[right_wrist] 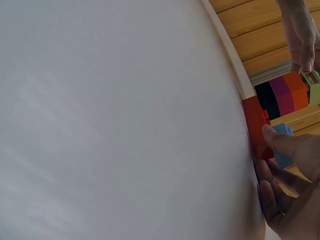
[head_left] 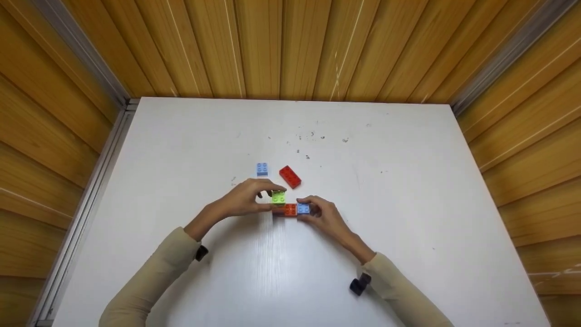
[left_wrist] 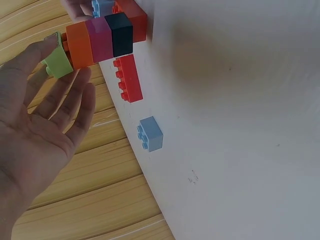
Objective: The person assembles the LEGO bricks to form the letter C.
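My left hand [head_left: 245, 198] pinches a lime green brick [head_left: 278, 197] between thumb and fingers. In the left wrist view this green brick [left_wrist: 59, 62] sits slightly tilted against the studded face of an orange brick [left_wrist: 80, 45], followed by a magenta brick [left_wrist: 100, 39] and a black brick [left_wrist: 121, 34]. That column stands on one end of a long red brick [right_wrist: 255, 125]. On the red brick's other end is a light blue brick [head_left: 303, 208]. My right hand [head_left: 327, 220] grips the blue brick and red base, the thumb on one side and fingers opposite.
A loose light blue brick [head_left: 262, 169] and a loose red brick [head_left: 290, 177] lie beyond the hands on the white table [head_left: 190, 136]. Wood-patterned panels [head_left: 299, 50] stand behind the table and at both sides.
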A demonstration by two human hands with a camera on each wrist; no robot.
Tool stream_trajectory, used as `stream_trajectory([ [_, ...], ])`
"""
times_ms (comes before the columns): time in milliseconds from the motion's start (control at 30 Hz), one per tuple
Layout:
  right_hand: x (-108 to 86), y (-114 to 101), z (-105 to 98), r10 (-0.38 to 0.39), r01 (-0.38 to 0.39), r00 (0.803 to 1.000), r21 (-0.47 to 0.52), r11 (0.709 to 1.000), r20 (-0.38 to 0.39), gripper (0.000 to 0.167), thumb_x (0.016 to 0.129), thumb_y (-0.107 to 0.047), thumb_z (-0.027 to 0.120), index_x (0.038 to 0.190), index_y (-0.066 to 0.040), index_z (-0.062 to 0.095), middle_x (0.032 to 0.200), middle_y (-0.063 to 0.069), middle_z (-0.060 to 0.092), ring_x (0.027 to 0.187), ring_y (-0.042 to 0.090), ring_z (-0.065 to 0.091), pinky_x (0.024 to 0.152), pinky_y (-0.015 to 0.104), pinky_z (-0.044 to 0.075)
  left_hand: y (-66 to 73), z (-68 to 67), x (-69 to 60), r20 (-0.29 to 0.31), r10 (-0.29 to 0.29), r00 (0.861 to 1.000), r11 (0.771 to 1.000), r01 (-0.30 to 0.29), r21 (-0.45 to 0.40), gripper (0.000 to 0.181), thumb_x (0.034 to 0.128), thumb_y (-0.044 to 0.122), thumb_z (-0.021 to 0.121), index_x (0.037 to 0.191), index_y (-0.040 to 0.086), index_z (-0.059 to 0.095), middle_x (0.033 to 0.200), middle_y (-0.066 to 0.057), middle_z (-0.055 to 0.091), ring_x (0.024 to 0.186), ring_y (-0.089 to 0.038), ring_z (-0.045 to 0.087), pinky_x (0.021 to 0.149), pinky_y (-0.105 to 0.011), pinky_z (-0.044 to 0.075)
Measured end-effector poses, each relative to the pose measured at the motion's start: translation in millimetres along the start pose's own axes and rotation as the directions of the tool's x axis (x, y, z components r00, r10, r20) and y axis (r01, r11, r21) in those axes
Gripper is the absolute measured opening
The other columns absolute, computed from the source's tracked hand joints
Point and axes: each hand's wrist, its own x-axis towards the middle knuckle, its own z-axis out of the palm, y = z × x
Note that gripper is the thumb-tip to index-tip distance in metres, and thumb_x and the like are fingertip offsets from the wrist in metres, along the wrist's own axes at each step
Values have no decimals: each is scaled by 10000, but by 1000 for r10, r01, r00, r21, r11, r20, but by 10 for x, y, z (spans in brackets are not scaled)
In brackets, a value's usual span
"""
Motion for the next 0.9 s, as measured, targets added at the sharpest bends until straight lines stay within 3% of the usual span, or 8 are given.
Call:
stream_trajectory([
  [200, 0, -1, -5, -19, 19, 1000, 9, 1000, 0, 402, 831, -77, 826, 1216, -88, 710, 1009, 106, 738, 777, 151, 623, 696, 199, 502, 17, 48, -21, -47, -22, 999, 1000, 21, -21, 449, 924, 315, 765, 1337, 158, 689, 1216, -63, 733, 1087, -241, 670, 846, -463, 595],
  [500, -2, 19, 11, -36, 36, 999, 10, 999, 1, 390, 838, -79, 820, 1212, -85, 708, 1110, 104, 745, 801, 147, 621, 711, 204, 509, -8, 126, -40, -118, -12, 993, 999, 6, -45, 461, 880, 234, 813, 1312, 119, 699, 1165, -88, 727, 1049, -295, 668, 823, -479, 580],
  [733, 3, 20, 22, -29, 29, 1000, 24, 999, 6, 391, 846, -93, 817, 1222, -79, 709, 1149, 111, 745, 800, 110, 601, 707, 207, 496, -4, 147, -60, -143, -45, 989, 997, 36, -65, 468, 879, 286, 814, 1290, 96, 699, 1148, -73, 730, 1050, -233, 665, 836, -415, 583],
  [900, 7, 28, 17, -20, 20, 1000, 19, 1000, -1, 389, 843, -85, 819, 1217, -79, 712, 1163, 102, 747, 802, 104, 599, 712, 198, 497, 0, 159, -58, -162, -68, 985, 993, 51, -106, 397, 879, 269, 813, 1227, 94, 736, 1139, -71, 731, 1033, -258, 670, 835, -429, 585],
])
